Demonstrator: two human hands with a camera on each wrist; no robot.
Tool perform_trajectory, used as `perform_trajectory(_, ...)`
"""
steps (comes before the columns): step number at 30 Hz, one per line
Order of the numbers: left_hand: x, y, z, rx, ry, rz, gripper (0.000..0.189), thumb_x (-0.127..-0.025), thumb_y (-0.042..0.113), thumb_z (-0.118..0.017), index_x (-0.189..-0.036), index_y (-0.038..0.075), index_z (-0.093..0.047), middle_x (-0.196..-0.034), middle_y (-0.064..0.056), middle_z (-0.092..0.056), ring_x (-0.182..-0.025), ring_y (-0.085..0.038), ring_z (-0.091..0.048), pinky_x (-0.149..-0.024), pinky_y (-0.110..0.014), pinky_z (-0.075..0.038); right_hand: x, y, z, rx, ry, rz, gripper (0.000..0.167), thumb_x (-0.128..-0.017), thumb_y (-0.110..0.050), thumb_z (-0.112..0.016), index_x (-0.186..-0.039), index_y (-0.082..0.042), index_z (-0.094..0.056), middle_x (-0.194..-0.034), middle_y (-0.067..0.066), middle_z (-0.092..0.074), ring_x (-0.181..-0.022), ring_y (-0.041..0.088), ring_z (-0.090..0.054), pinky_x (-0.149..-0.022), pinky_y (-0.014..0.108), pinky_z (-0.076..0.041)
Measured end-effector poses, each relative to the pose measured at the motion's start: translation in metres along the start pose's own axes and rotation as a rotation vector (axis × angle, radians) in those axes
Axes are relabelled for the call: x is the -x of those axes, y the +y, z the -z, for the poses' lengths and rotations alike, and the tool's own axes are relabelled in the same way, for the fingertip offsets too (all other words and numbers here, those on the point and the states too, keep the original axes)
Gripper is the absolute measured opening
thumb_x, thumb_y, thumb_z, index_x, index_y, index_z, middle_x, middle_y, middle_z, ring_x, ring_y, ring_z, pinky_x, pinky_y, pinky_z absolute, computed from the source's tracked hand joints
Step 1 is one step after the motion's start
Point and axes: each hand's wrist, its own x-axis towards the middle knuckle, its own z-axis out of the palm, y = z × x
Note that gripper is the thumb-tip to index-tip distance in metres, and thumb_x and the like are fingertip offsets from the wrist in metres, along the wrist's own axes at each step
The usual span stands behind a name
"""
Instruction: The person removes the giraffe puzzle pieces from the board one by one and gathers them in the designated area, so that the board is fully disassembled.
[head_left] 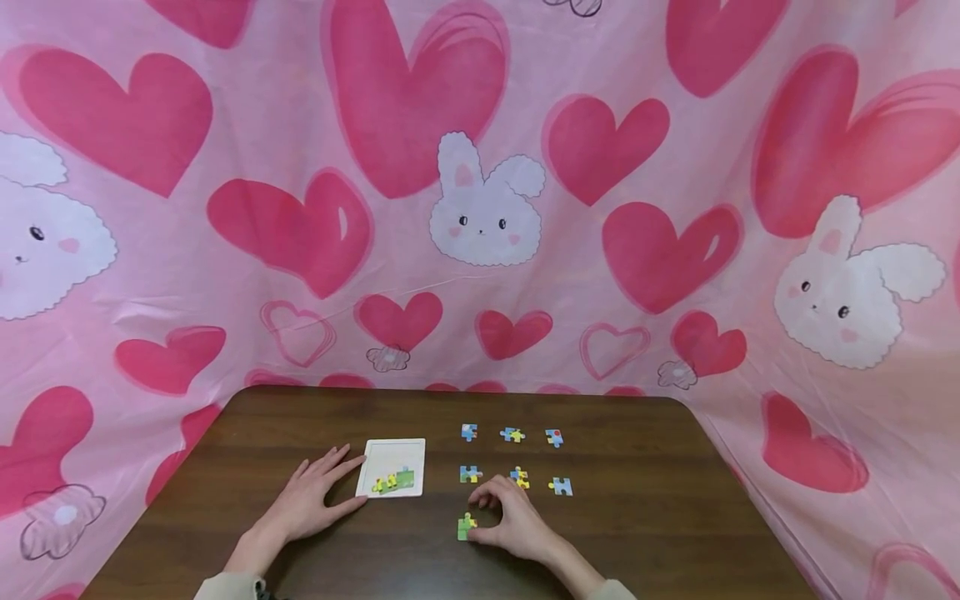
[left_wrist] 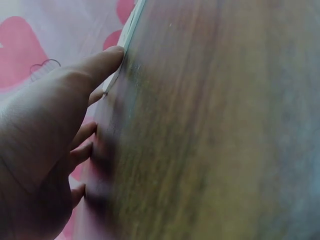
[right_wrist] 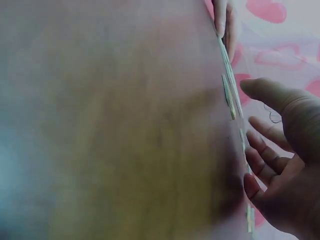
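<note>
A white square puzzle tray lies on the table, with several joined green and yellow pieces along the bottom of its recess. My left hand rests with spread fingers at the tray's left side; in the left wrist view the thumb touches its edge. My right hand hovers in a loose curve at a green and yellow puzzle piece right of the tray. In the right wrist view that piece lies flat, apart from the thumb, and nothing is between the fingers.
Beyond my right hand, loose puzzle pieces lie in two rows: a far row with a blue piece, a yellow one and a red-dotted one, and a nearer row with pieces partly behind the hand. A pink heart-print cloth surrounds the table.
</note>
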Motion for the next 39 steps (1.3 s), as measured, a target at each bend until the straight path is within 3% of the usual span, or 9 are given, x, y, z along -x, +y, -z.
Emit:
perform_trajectory(4, 0.000, 0.000, 0.001, 0.004, 0.008, -0.006, 0.074, -0.092, 0.064, -0.079, -0.152, 0.022, -0.067, -0.165, -0.021, -0.057, -0.156, -0.048, -0.050, -0.123, -0.082, -0.030, -0.012, 0.003, -0.002, -0.050, 0.006, 0.005, 0.035, -0.087, -0.025, -0.095, -0.115, -0.020, -0.074, -0.098, -0.011, -0.065, -0.090, -0.006, -0.056, -0.079, 0.017, -0.051)
perform_trajectory(9, -0.002, -0.001, 0.002, -0.005, 0.013, -0.014, 0.073, -0.093, 0.064, -0.079, -0.152, 0.023, -0.068, -0.165, -0.021, -0.057, -0.156, -0.048, -0.050, -0.123, -0.082, -0.030, -0.035, -0.033, 0.008, -0.101, -0.067, -0.049, 0.034, -0.091, -0.013, -0.090, -0.118, -0.002, -0.073, -0.097, 0.008, -0.068, -0.083, 0.008, -0.063, -0.075, 0.023, -0.057)
perform_trajectory(15, -0.003, 0.001, 0.002, -0.001, 0.010, -0.019, 0.073, -0.092, 0.065, -0.079, -0.152, 0.024, -0.068, -0.165, -0.020, -0.057, -0.156, -0.048, -0.050, -0.123, -0.082, -0.030, -0.062, -0.051, -0.002, -0.087, -0.137, -0.100, 0.035, -0.091, -0.007, -0.089, -0.121, 0.002, -0.072, -0.102, 0.015, -0.074, -0.091, 0.025, -0.070, -0.082, 0.028, -0.061)
perform_trajectory(26, 0.000, 0.001, -0.004, -0.005, 0.054, -0.017, 0.067, -0.093, 0.061, -0.080, -0.147, 0.023, -0.071, -0.160, -0.019, -0.062, -0.152, -0.050, -0.054, -0.119, -0.084, -0.032, -0.101, -0.062, -0.041, -0.107, -0.199, -0.105, 0.033, -0.091, -0.003, -0.087, -0.120, 0.005, -0.075, -0.098, 0.017, -0.076, -0.078, 0.004, -0.065, -0.074, 0.013, -0.054)
perform_trajectory(30, 0.002, 0.001, -0.006, -0.004, 0.066, -0.021, 0.066, -0.093, 0.060, -0.081, -0.146, 0.023, -0.072, -0.159, -0.019, -0.063, -0.151, -0.050, -0.055, -0.118, -0.084, -0.033, -0.104, -0.060, -0.055, -0.079, -0.183, -0.138, 0.031, -0.089, -0.004, -0.089, -0.117, 0.003, -0.076, -0.093, 0.012, -0.075, -0.076, -0.003, -0.059, -0.075, 0.011, -0.051)
perform_trajectory(39, 0.004, 0.002, -0.008, 0.004, 0.080, -0.022, 0.065, -0.092, 0.058, -0.083, -0.145, 0.022, -0.073, -0.157, -0.020, -0.064, -0.149, -0.050, -0.057, -0.116, -0.086, -0.034, -0.104, -0.057, -0.077, 0.024, -0.149, -0.194, 0.027, -0.085, -0.013, -0.095, -0.107, -0.005, -0.082, -0.086, 0.000, -0.066, -0.073, -0.005, -0.047, -0.072, 0.009, -0.042)
